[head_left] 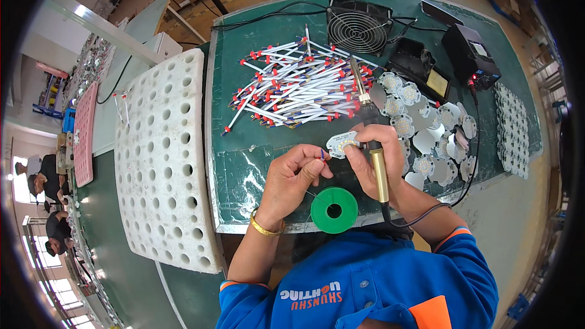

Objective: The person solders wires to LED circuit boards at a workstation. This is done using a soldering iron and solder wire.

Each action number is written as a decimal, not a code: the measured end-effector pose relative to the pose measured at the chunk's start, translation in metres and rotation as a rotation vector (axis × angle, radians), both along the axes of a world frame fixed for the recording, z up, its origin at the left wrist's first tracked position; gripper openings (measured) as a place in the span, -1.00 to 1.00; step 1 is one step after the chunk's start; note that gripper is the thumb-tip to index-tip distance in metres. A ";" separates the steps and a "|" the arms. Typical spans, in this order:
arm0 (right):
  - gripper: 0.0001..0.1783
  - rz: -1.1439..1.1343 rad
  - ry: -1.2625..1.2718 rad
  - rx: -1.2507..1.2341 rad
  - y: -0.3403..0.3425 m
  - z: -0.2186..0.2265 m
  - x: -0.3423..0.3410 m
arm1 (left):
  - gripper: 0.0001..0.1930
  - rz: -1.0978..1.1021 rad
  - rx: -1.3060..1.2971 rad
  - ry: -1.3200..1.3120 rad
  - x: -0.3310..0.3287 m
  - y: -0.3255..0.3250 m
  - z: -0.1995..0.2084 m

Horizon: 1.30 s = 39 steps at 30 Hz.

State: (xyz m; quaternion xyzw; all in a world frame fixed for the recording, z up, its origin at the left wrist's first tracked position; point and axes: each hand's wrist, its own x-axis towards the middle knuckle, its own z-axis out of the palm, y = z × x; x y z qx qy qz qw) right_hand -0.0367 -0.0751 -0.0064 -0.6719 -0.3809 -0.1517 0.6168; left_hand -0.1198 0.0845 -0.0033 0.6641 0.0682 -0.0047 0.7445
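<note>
My left hand (291, 178) pinches a short wire lead (323, 155) showing blue and red at the fingertips; the rest of it is hidden by the fingers. Solder wire runs up to this hand from a green spool (318, 214) at the table's near edge. Between thumb and fingers my right hand (384, 152) grips a small white LED board (339, 145). That same hand also holds a soldering iron (379, 173), brass-coloured handle down, its tip pointing away from me. The board and the lead are close together but look apart.
Beyond my hands lies a pile of white cables with red ends (292, 88). Many loose LED boards (423, 125) are at right, near a soldering station (472, 58), an iron stand (414, 64) and a fan (358, 27). A perforated white foam block (161, 164) stands left.
</note>
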 end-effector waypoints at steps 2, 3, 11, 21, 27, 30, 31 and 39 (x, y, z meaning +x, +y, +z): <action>-0.64 0.009 -0.035 -0.024 0.001 0.003 0.000 | -0.80 0.023 -0.030 0.006 0.000 0.001 -0.002; -0.63 0.013 -0.069 -0.049 0.001 0.004 -0.001 | -0.82 0.040 -0.063 0.013 -0.001 0.000 -0.003; -0.65 0.004 0.042 -0.078 0.004 0.006 -0.002 | -0.86 0.117 -0.026 0.046 -0.011 0.002 0.015; -0.67 0.205 0.019 -0.145 0.014 0.021 -0.001 | -0.91 0.166 0.157 -0.005 -0.022 0.002 0.020; -0.66 0.260 -0.003 -0.200 0.015 0.023 -0.003 | -0.90 0.162 0.190 0.020 -0.025 0.003 0.024; -0.66 0.283 0.010 -0.224 0.015 0.025 -0.003 | -0.90 0.151 0.193 0.046 -0.026 0.006 0.023; -0.67 0.290 0.016 -0.235 0.015 0.025 -0.003 | -0.90 0.130 0.192 0.063 -0.027 0.008 0.023; -0.66 0.360 0.088 -0.275 0.016 0.031 -0.003 | -0.93 0.109 0.138 0.072 -0.029 0.011 0.020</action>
